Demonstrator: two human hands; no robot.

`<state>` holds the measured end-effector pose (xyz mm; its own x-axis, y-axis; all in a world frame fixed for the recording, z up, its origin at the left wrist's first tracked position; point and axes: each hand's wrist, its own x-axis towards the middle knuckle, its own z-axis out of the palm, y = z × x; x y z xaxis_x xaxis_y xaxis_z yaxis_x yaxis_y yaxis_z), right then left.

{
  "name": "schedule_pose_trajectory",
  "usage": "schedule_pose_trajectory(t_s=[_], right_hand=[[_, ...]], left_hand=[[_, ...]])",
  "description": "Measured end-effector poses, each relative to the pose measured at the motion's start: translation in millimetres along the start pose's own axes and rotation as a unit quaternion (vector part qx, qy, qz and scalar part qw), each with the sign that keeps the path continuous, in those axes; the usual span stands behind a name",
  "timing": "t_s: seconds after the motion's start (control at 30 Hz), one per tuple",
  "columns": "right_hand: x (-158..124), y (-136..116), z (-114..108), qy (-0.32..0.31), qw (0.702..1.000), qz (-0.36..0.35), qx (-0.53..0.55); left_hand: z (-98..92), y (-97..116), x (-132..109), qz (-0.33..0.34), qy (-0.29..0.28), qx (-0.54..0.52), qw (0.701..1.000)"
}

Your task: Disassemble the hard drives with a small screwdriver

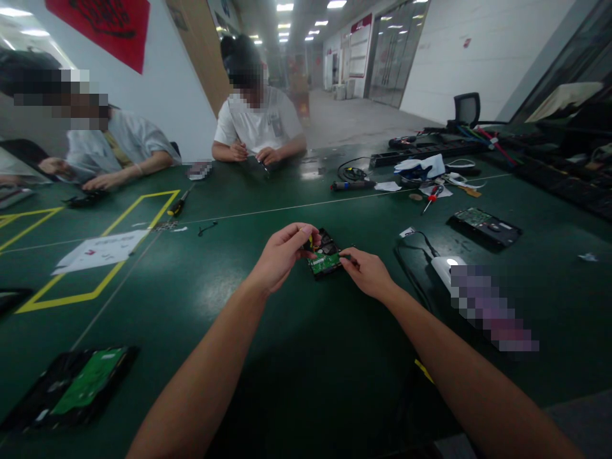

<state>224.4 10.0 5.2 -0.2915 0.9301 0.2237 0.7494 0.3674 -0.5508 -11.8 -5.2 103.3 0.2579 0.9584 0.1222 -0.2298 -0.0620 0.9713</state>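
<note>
A hard drive (327, 262) with a green circuit board lies on the green table in front of me. My left hand (289, 252) is closed above its left side, around what looks like a small yellow-and-black screwdriver (310, 243), mostly hidden by the fingers. At the drive's right edge, my right hand (367, 270) has thumb and fingers pinched together, gripping or steadying the drive there. Another hard drive (485, 227) rests to the right, and a larger black unit with a green board (86, 382) lies at the lower left.
A white device with a cable (447, 271) lies right of my right hand. Farther back are a red screwdriver (433, 197), a dark cylindrical tool (352, 185) and gloves (421, 167). Left are a yellow-and-black screwdriver (178, 205) and paper (100, 250). Two people work across the table.
</note>
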Motion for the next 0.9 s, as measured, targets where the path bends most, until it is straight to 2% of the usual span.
schedule_pose_trajectory(t_s=[0.2,0.43,0.6,0.9], right_hand=[[-0.7,-1.4,-0.1,0.004,1.0,0.001,0.0],[-1.1,0.0,-0.5,0.0,1.0,-0.001,-0.003],[-0.5,0.5,-0.3,-0.002,1.0,0.005,0.006],[0.1,1.5,1.6,-0.002,1.0,0.01,0.007]], left_hand=[[-1.2,0.8,-1.3,0.001,0.009,0.037,0.999],[-2.3,-2.2,0.2,-0.035,0.007,-0.015,0.999],[-3.8,0.5,0.3,-0.031,0.041,-0.022,0.998],[-9.3,-1.7,3.7,-0.012,0.041,0.024,0.999]])
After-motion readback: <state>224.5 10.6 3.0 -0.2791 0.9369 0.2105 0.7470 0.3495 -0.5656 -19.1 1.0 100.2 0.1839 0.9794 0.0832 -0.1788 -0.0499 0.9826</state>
